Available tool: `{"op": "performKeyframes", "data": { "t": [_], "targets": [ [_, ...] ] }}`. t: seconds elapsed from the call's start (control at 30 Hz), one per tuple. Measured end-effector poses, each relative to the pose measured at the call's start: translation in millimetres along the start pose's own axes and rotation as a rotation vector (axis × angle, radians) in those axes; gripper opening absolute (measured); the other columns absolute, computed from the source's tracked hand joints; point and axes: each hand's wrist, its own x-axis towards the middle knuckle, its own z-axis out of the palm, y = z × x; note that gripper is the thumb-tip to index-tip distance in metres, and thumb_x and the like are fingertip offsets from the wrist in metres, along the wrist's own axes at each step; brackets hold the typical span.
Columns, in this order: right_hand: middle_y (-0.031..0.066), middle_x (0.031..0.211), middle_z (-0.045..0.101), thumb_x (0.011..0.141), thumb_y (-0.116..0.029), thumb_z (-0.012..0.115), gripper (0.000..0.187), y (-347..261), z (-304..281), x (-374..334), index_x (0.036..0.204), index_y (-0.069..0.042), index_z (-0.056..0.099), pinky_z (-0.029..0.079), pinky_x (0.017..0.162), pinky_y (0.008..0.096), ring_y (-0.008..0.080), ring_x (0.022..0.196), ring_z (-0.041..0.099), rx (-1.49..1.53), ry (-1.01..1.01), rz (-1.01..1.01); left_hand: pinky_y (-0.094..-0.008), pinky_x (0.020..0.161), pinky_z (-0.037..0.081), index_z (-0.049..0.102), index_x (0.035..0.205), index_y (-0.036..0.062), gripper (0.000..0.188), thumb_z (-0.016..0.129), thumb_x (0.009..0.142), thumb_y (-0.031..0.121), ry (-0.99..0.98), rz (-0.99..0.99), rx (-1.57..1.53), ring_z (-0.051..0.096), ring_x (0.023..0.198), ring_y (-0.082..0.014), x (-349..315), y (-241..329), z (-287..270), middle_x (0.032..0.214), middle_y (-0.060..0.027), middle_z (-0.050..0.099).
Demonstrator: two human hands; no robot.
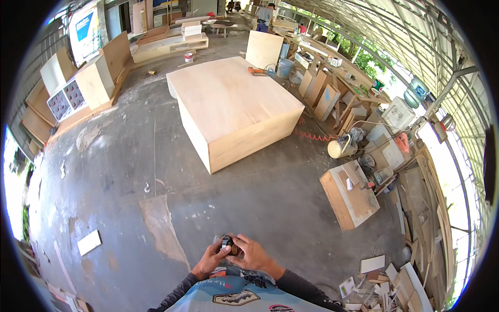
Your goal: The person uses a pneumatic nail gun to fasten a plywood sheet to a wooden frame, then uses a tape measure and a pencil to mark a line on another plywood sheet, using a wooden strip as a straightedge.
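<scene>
Close to my body, my left hand (209,259) and my right hand (257,255) are closed around a small black object (227,242) with a rounded, brownish part. Fingers cover much of it, and its kind cannot be made out. Beyond my hands stands a large pale plywood box (236,99) with a broad flat top. An orange-and-black tool (257,71), perhaps a nail gun, lies near that top's far right edge.
A red coiled air hose (317,137) runs to a cream air compressor (340,148). A wooden box (351,195) stands at right. Wood offcuts (382,283) lie lower right, a white board (89,243) at left. Cabinets (96,83) stand far left; a person (264,18) is far back.
</scene>
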Motion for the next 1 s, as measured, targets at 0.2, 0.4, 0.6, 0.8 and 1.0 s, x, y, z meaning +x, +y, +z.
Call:
{"op": "performKeyframes", "data": {
  "t": [0.2,0.4,0.6,0.8,1.0],
  "targets": [
    [0.0176,0.106,0.065,0.081,-0.034,0.077,0.061,-27,-103,150,0.122,0.007,0.059,0.056,0.073,0.0379,0.0285,0.082,0.069,0.070,0.038,-0.111,-0.0293,0.095,0.046,0.049,0.142,0.0000,0.053,0.066,0.098,0.023,0.021,0.081,0.194,0.059,0.103,-0.0122,97,109,-62,0.113,-0.0042,0.065],
    [0.0179,0.094,0.064,0.078,-0.031,0.076,0.044,-88,-199,251,0.106,0.002,0.063,0.055,0.062,0.0408,0.0309,0.072,0.066,0.858,0.181,-0.906,-0.0288,0.083,0.051,0.052,0.139,-0.0007,0.054,0.072,0.093,0.020,0.062,0.123,0.159,0.067,0.086,-0.0163,186,190,-87,0.105,-0.0068,0.066],
    [0.0175,0.096,0.067,0.097,-0.014,0.056,0.022,-109,-211,353,0.104,-0.002,0.073,0.045,0.051,0.0289,0.0195,0.062,0.064,1.082,0.414,-1.387,-0.0291,0.080,0.052,0.054,0.137,-0.0007,0.053,0.073,0.091,0.020,0.090,0.071,0.139,0.067,0.086,-0.0158,275,221,-108,0.102,-0.0065,0.067],
    [0.0158,0.097,0.068,0.100,-0.015,0.053,0.028,-65,-263,442,0.099,0.001,0.076,0.047,0.053,0.0282,0.0194,0.066,0.063,1.082,0.243,-1.377,-0.0280,0.079,0.052,0.055,0.136,-0.0012,0.053,0.072,0.092,0.022,0.188,0.022,0.223,0.066,0.084,-0.0149,335,261,-143,0.100,-0.0057,0.066],
    [0.0179,0.094,0.068,0.098,-0.014,0.055,0.027,-46,-268,537,0.097,0.004,0.076,0.051,0.054,0.0282,0.0211,0.062,0.063,1.089,0.414,-1.493,-0.0275,0.077,0.052,0.055,0.135,-0.0023,0.052,0.072,0.091,0.021,0.305,-0.021,0.127,0.066,0.081,-0.0153,388,290,-187,0.095,-0.0039,0.064]
  ]
}}
